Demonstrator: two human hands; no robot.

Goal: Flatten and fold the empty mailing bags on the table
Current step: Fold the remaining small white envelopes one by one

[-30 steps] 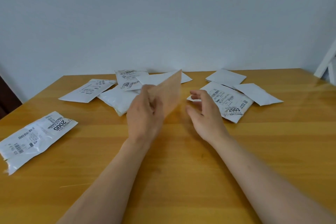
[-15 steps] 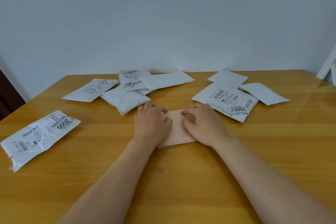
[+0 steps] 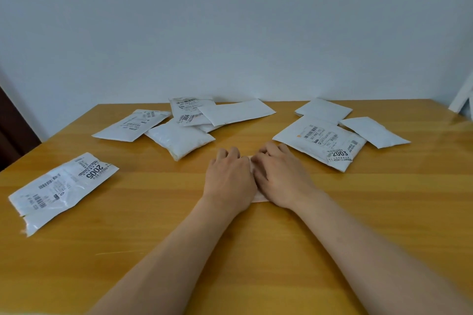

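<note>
Two bare forearms are showing, sleeveless to the bottom of the frame; the left hand (image 3: 229, 179) and right hand (image 3: 280, 176) are wearing no rings, watch or gloves.

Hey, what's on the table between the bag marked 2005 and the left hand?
Nothing: the head view shows only bare wooden table between the bag marked 2005 and the left hand.

One head view only, worn on you, looking forward and down over the table (image 3: 256, 250). Your forearms run in from the near edge, hands (image 3: 256, 176) close at centre; far wall (image 3: 230, 20) fills the top half.
</note>
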